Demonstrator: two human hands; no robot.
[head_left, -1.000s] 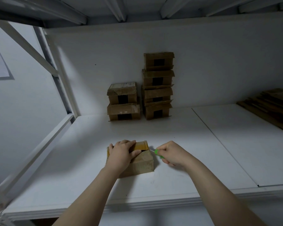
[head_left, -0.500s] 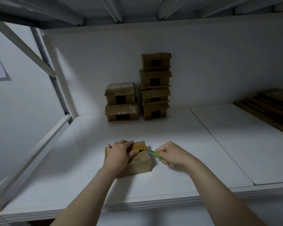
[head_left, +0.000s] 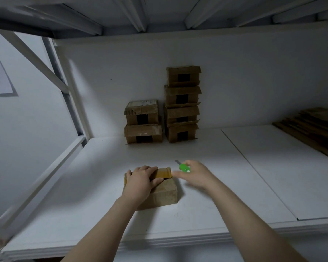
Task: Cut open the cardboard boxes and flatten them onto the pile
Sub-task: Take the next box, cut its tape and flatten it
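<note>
White shelf [head_left: 206, 186] is carrying everything. Pile of flattened brown cardboard [head_left: 311, 129] is lying far right, cut off by frame edge. Two stacks of taped brown boxes [head_left: 182, 104] are standing at back wall. Small brown cardboard box [head_left: 165, 193], yellow tape on top, is sitting near front edge. Left hand [head_left: 140, 181] is holding it down, fingers curled over far flap. Right hand [head_left: 195, 174], blurred, is gripping green-handled cutter [head_left: 184, 167]. Vs a sec ago, blade is lifting clear of box's right end, so that cut is prob. done and flaps come next. Slit itself is hiding under left hand, can't confirm.
</note>
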